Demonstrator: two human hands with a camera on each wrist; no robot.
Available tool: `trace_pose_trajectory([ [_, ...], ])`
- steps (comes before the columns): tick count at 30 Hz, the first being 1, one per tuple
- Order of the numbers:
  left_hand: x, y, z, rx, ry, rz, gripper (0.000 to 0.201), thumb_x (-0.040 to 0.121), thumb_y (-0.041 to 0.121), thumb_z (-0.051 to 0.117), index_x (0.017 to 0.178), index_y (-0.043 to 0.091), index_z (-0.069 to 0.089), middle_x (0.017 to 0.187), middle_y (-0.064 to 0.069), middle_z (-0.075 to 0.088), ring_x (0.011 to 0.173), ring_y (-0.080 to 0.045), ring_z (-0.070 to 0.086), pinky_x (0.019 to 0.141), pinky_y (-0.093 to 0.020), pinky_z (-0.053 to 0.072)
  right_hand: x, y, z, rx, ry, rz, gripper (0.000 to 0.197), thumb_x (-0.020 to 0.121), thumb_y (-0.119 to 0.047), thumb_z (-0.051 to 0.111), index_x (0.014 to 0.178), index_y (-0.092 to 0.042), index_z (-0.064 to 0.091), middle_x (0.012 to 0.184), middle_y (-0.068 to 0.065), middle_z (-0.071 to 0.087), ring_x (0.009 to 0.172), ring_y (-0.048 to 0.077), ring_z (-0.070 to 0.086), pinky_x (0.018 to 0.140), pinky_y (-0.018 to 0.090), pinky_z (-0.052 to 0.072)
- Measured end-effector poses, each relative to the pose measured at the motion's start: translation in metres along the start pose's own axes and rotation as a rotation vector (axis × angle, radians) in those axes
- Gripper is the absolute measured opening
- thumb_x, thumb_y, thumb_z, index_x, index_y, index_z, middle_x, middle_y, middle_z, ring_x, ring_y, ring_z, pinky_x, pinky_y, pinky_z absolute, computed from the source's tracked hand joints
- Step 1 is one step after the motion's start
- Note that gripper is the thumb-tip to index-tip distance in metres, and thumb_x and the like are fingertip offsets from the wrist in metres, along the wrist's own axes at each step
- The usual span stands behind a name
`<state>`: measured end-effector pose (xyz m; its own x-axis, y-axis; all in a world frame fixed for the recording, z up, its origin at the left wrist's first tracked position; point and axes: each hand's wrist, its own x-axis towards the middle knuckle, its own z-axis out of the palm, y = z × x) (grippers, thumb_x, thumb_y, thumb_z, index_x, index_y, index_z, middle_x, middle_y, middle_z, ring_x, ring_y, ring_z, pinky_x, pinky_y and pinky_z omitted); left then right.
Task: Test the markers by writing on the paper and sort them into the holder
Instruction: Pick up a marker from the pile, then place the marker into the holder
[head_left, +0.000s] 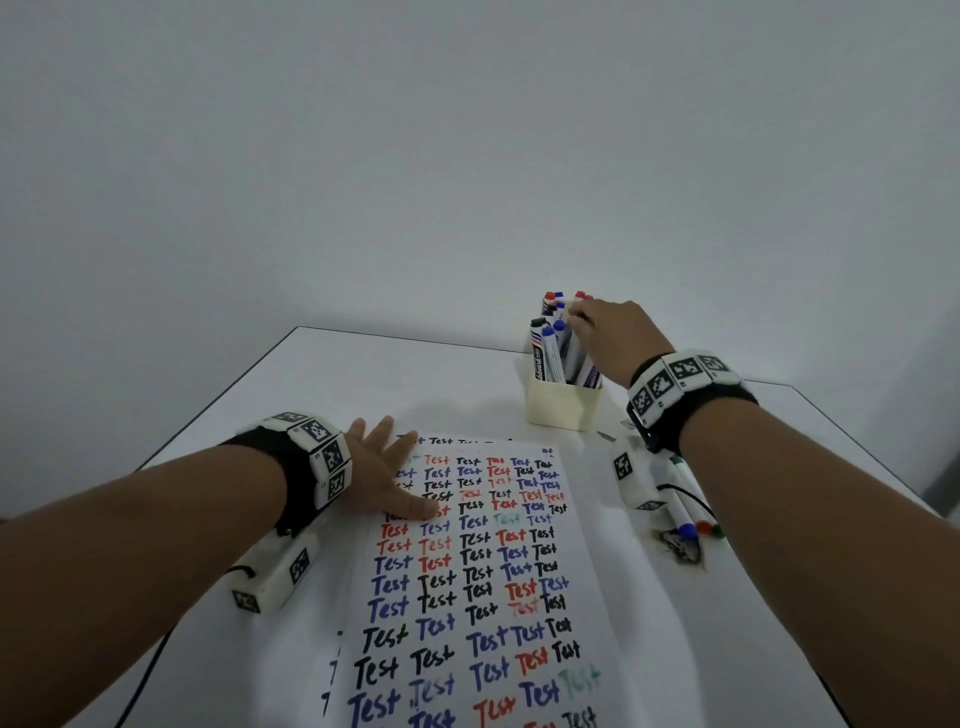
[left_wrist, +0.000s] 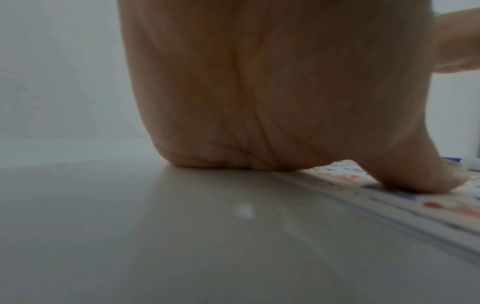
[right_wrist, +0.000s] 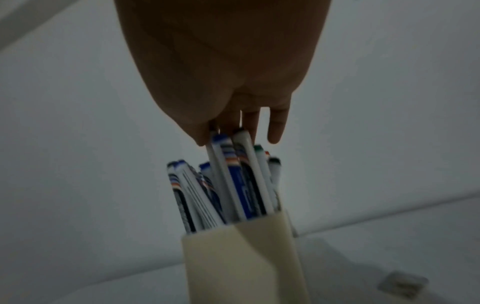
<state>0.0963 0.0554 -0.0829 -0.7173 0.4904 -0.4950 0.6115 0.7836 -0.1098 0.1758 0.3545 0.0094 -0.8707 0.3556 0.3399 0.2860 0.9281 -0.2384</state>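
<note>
White table (head_left: 249, 405) w/ dark edge — plain grey wall (head_left: 363, 156) behind.

The worktop (left_wrist: 182, 236) is showing a smooth, faintly glossy white surface. The paper (head_left: 483, 597) is lying matt and inked. The holder (right_wrist: 241, 263) is appearing as cream, matt plastic; the markers (right_wrist: 233, 185) are presenting smooth white plastic barrels.

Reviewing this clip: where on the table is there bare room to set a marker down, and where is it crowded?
Bare table lies beyond the left hand, between the paper and the far edge, left of the holder. Crowded: the holder, packed with markers under the right hand, and the strip right of the paper, where loose markers lie beneath the right forearm.
</note>
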Motion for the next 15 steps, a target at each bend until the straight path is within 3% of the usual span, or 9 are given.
trace_pose_trajectory([
  [2, 0.0, 0.0, 0.0, 0.0, -0.005, 0.003, 0.134, 0.05, 0.106, 0.027, 0.153, 0.036, -0.023, 0.163, -0.001, -0.028, 0.151, -0.035, -0.017, 0.123, -0.055, -0.001, 0.0, 0.004, 0.008, -0.078, -0.012, 0.04, 0.037, 0.107, -0.04, 0.029, 0.11, -0.033, 0.065, 0.108, 0.01, 0.069, 0.098, 0.031, 0.059, 0.082, 0.042, 0.052],
  [5, -0.002, 0.0, -0.002, 0.012, -0.013, -0.001, 0.134, 0.05, 0.104, 0.027, 0.153, 0.035, -0.024, 0.163, -0.002, -0.028, 0.151, -0.034, -0.017, 0.123, -0.056, 0.0, -0.004, 0.007, 0.012, -0.118, 0.018, 0.051, 0.038, 0.108, -0.037, 0.037, 0.13, -0.025, 0.066, 0.116, 0.01, 0.062, 0.109, 0.035, 0.052, 0.082, 0.043, 0.049],
  [10, -0.003, -0.001, -0.002, 0.01, -0.025, 0.008, 0.138, 0.046, 0.106, 0.026, 0.153, 0.035, -0.025, 0.162, -0.002, -0.029, 0.151, -0.034, -0.017, 0.123, -0.057, 0.0, -0.005, 0.008, 0.01, -0.194, -0.038, 0.037, 0.038, 0.107, -0.039, 0.038, 0.133, -0.026, 0.064, 0.129, 0.01, 0.05, 0.12, 0.034, 0.045, 0.09, 0.044, 0.043],
  [12, -0.003, -0.001, -0.003, 0.007, -0.031, 0.015, 0.145, 0.037, 0.109, 0.023, 0.153, 0.036, -0.025, 0.162, -0.002, -0.029, 0.151, -0.034, -0.018, 0.122, -0.057, 0.0, -0.006, 0.008, 0.007, -0.177, -0.038, 0.021, 0.037, 0.105, -0.04, 0.043, 0.132, -0.021, 0.059, 0.13, 0.012, 0.048, 0.119, 0.036, 0.046, 0.091, 0.044, 0.043],
  [15, -0.004, 0.0, -0.005, 0.015, -0.034, 0.014, 0.149, 0.031, 0.109, 0.02, 0.153, 0.036, -0.025, 0.163, -0.002, -0.029, 0.151, -0.034, -0.017, 0.122, -0.057, 0.001, -0.012, 0.014, 0.0, 0.003, 0.014, 0.024, 0.05, 0.102, -0.042, 0.05, 0.148, -0.023, 0.046, 0.132, 0.013, 0.048, 0.126, 0.038, 0.044, 0.098, 0.048, 0.042],
])
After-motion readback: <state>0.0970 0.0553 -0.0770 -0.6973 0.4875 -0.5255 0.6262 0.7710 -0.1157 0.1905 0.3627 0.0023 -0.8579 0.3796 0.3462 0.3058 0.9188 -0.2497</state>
